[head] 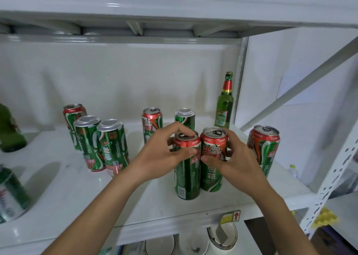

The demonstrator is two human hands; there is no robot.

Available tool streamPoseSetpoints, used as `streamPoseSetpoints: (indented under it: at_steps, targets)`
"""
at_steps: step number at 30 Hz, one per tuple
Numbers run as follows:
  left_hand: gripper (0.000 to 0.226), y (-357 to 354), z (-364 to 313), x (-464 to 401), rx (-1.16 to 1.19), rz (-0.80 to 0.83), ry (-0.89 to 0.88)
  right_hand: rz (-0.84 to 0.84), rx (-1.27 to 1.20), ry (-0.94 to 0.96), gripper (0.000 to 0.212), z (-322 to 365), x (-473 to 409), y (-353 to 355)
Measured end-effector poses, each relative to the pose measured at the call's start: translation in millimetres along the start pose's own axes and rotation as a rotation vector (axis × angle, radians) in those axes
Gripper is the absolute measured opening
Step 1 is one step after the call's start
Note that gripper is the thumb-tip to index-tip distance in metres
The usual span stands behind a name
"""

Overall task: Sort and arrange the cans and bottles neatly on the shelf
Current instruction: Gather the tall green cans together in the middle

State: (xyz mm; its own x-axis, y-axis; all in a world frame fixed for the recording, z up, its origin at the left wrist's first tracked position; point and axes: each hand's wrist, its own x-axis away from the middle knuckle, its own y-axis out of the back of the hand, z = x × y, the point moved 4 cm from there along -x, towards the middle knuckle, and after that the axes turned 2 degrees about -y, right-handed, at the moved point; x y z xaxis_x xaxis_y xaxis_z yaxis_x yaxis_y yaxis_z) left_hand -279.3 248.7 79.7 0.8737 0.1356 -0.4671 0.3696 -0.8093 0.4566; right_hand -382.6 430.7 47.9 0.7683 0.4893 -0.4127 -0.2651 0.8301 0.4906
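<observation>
Here both hands [190, 152] each grip 1 of 9 cans [213, 158], near 1 upright bottle [224, 107].

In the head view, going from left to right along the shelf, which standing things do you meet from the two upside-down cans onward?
Two upside-down cans → can held by left hand → can held by right hand → green glass bottle → lone can at right.

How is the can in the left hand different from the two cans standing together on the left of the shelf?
The can in the left hand stands right way up, its red band and pull-tab on top; the pair of cans on the left stand upside down, plain silver bottoms up and red bands low. The held can is gripped by the left hand; the pair is untouched. All share the same green and red design.
</observation>
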Motion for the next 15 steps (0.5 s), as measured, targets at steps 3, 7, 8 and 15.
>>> streamPoseSetpoints:
  at_steps: [3, 7, 8, 15]
  targets:
    - [0.028, -1.9, 2.2, 2.9, -0.019, -0.010, -0.030, -0.010, 0.008, -0.003, 0.071, -0.6, 2.7, -0.2]
    - [0.026, 7.1, 6.4, 5.0, -0.035, -0.046, -0.029, -0.026, 0.065, -0.010, 0.074, 3.9, 5.3, 2.7]
    - [0.026, 8.4, 5.9, 6.2, -0.046, -0.050, -0.030, -0.023, 0.075, -0.014, 0.076, 5.0, 5.5, 3.3]
    - [0.026, 1.2, -18.1, 11.6, -0.234, -0.064, -0.141, -0.041, 0.106, -0.067, 0.080, 16.2, 9.8, 2.9]
